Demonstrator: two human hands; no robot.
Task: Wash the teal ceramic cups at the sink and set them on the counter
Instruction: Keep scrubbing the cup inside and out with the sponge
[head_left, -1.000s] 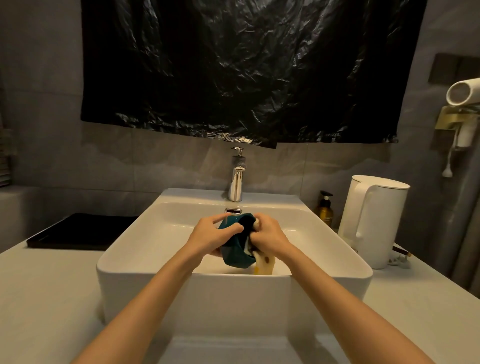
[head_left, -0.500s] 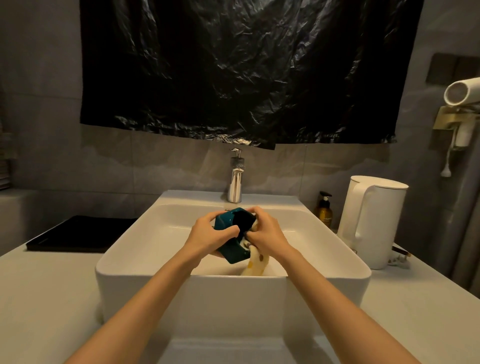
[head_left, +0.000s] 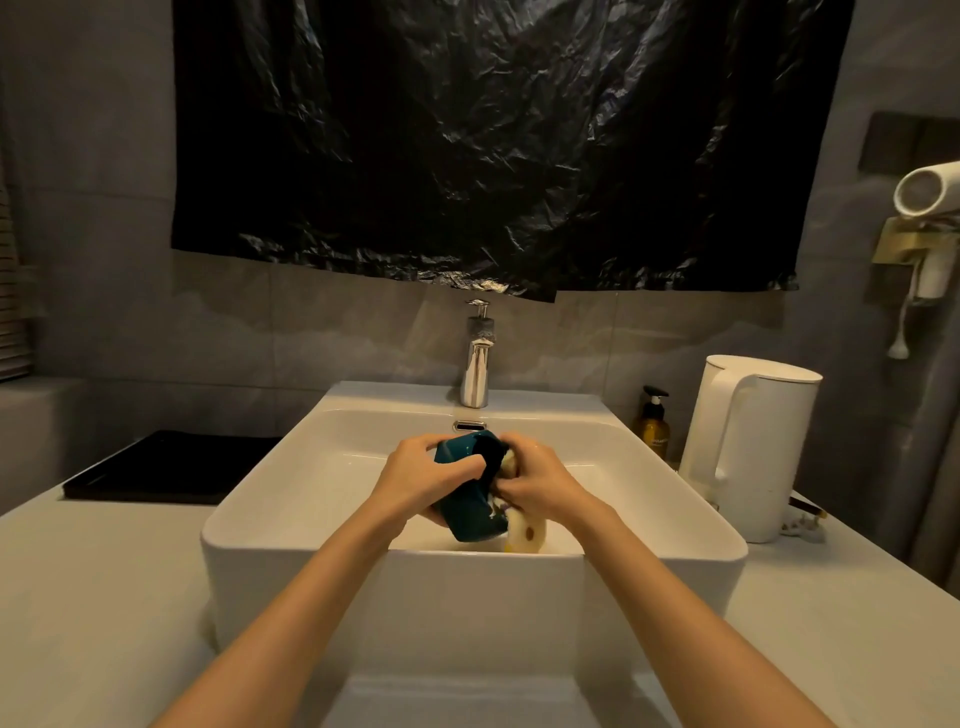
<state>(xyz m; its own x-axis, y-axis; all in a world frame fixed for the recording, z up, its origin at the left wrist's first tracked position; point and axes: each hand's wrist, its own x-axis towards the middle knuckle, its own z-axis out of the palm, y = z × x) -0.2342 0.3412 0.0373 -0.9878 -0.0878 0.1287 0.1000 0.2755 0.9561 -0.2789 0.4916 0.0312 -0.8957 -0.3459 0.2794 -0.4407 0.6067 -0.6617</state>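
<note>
One teal cup (head_left: 467, 512) in view, one pale yellow sponge (head_left: 527, 532), one white sink (head_left: 311, 467), one chrome faucet (head_left: 477, 364). On table (head_left: 93, 597): one black tray (head_left: 171, 465) left of sink; one white kettle (head_left: 753, 447) and one amber pump bottle (head_left: 653, 423) right of it. Two bare forearms reach over sink's front rim. Left hand (head_left: 415, 480) curled round cup, thumb across its side, holding it tilted above basin. Right hand (head_left: 540, 486) clutches sponge against cup's open end.

I see the left hand (head_left: 415, 483) gripping the teal cup (head_left: 465, 517) over the white sink (head_left: 322, 467), tilted, while the right hand (head_left: 543, 483) holds a pale sponge (head_left: 527, 531) against its right side.
</note>
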